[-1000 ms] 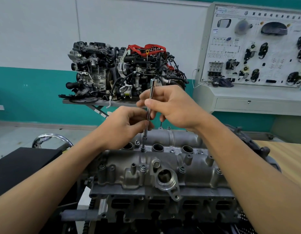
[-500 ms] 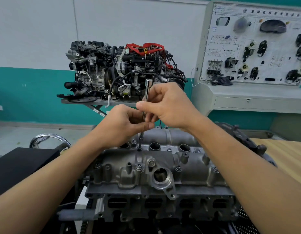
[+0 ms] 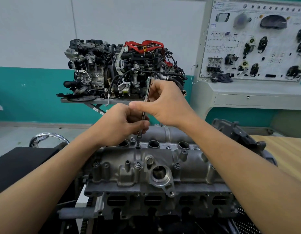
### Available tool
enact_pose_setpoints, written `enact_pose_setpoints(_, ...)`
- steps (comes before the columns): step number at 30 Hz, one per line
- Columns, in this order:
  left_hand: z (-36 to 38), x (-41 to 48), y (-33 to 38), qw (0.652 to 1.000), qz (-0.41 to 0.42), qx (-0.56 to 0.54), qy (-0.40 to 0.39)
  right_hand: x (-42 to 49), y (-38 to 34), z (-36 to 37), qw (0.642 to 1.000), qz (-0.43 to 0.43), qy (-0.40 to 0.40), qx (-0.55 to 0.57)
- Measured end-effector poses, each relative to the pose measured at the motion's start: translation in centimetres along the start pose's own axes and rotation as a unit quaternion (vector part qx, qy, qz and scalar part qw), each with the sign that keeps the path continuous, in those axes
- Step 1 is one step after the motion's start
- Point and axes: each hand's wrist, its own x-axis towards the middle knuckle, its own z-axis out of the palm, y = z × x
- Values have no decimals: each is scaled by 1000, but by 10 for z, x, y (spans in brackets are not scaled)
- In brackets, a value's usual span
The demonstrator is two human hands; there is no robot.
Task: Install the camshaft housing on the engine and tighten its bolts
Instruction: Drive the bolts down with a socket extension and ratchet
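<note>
Two hands pinch one extension bar (image 3: 147, 95), near-upright: left hand (image 3: 119, 125) low, nearer the bolt (image 3: 138, 147); right hand (image 3: 166, 105) higher. Tip sits on bolt, camshaft housing (image 3: 188, 166) far edge, directly below.

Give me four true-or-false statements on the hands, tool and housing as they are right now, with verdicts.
1. The left hand and right hand both hold the long chrome extension bar. True.
2. The bar's tip sits on a bolt in the near row of the grey cast-metal camshaft housing. False: far row, beside the round bores.
3. The right hand grips above the left. True.
4. The engine with red hoses lies on the floor. False: it sits on a raised stand.
</note>
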Motion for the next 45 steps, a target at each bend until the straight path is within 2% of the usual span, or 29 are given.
enact_pose_setpoints(4,-2,1,-1,1000,5,18,5,1,3,-9,983,36,-130,126)
enact_pose_setpoints(6,-1,1,-1,1000,1,19,7,2,3,-11,980,26,-140,136)
enact_pose_setpoints(8,0,1,0,1000,1,19,7,3,0,-7,992,13,-89,91)
enact_pose_setpoints(11,-1,1,0,1000,-1,7,20,5,-1,5,998,-30,29,-51)
enact_pose_setpoints(13,-2,0,0,1000,-3,2,28,4,-1,9,997,-21,50,-60)
enact_pose_setpoints(16,-3,-2,1,1000,2,2,27,1,1,1,996,4,-68,56)
enact_pose_setpoints(18,-3,-1,0,1000,0,3,22,-1,4,-8,988,-13,-133,76)
enact_pose_setpoints(20,-2,0,-1,1000,-2,9,16,-2,5,-13,985,-21,-153,74)
enact_pose_setpoints(22,-1,1,-1,1000,-1,10,8,-1,3,-10,991,-24,-123,43)
enact_pose_setpoints(25,0,2,0,1000,-6,19,13,1,2,4,997,-47,-2,-53)
enact_pose_setpoints(27,-1,3,1,999,-8,32,18,1,3,9,996,-43,39,-67)
enact_pose_setpoints(31,-2,5,1,999,-42,5,10,-1,4,2,999,13,-47,-8)
enact_pose_setpoints(33,-2,5,2,999,-43,-3,-12,-1,4,-6,994,-4,-109,7)
enact_pose_setpoints(35,-1,4,3,999,-39,-11,-21,-3,4,-7,990,-24,-137,23)
enact_pose_setpoints(45,-6,0,1,996,-48,-66,-42,-12,-1,17,999,-22,0,-45)
